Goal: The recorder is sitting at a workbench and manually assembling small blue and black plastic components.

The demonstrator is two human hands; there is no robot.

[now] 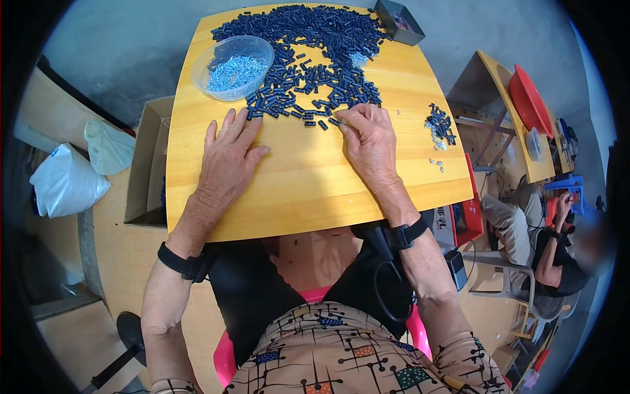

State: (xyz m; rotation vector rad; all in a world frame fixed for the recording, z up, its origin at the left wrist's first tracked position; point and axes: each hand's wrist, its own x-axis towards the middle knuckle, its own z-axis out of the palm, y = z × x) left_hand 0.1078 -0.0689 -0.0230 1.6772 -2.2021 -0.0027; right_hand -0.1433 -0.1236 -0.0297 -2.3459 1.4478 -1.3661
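A big spread of small dark cylindrical pieces (302, 26) covers the far half of the yellow table (295, 177). My left hand (230, 154) lies on the tabletop with its fingers stretched and a little apart; the fingertips meet the near left edge of the pieces. Farther right, my right hand (369, 141) is pinched, thumb against forefinger, on one small dark piece (335, 121). A few loose pieces lie between the hands. Beyond my left hand stands a clear round bowl (199, 72) with many tiny shiny bits in it.
A dark open box (408, 34) sits at the far right corner. Near the right edge are a small pile of dark pieces (440, 123) and several silvery bits (436, 164). A cardboard box (141, 171) stands left of the table. At right, another person (551, 256) sits.
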